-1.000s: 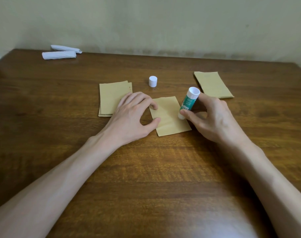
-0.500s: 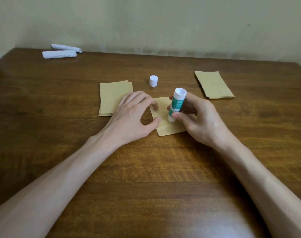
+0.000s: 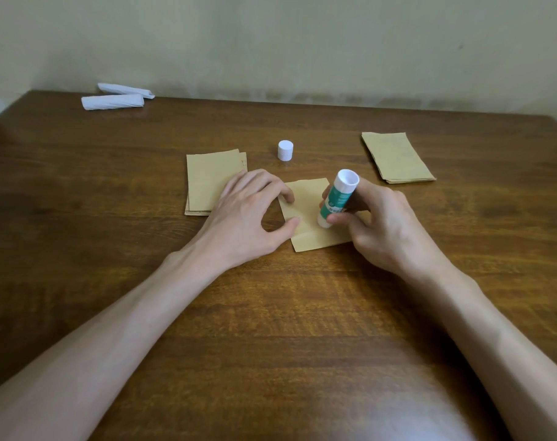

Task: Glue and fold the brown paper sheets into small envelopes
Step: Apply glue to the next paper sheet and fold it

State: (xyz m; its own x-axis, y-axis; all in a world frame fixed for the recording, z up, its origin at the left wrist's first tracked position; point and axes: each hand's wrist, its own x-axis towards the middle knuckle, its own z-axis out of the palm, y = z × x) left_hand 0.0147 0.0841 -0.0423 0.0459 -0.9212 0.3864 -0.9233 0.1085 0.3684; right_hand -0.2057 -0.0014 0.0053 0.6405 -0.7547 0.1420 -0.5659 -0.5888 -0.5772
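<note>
From the head view, the gluing step looks to be in hand. A single brown sheet (image 3: 305, 202) lies flat on the worktop (image 3: 270, 313) in front of the person, between a pile of brown sheets (image 3: 210, 179) to its left and a second pile (image 3: 398, 157) well apart at the far right. The left hand (image 3: 248, 211) arches over the sheet's left edge, with the forefinger tip and thumb tip pressed down on the paper to pin it; it grips nothing. The right hand (image 3: 385, 224) is wrapped around a green-and-white glue stick (image 3: 337, 198), which tilts with its lower end down on the sheet near the middle. Whether glue has been laid there I cannot tell. The white cap (image 3: 285, 150) stands alone farther back. Two white paper rolls (image 3: 111, 101) lie at the far left corner. My judgement is that the next move calls for drawing the stick along the strip to be stuck, with the left fingertips holding the paper down, then setting the stick aside to fold. Both forearms reach in low from the near edge and converge on the sheet.
</note>
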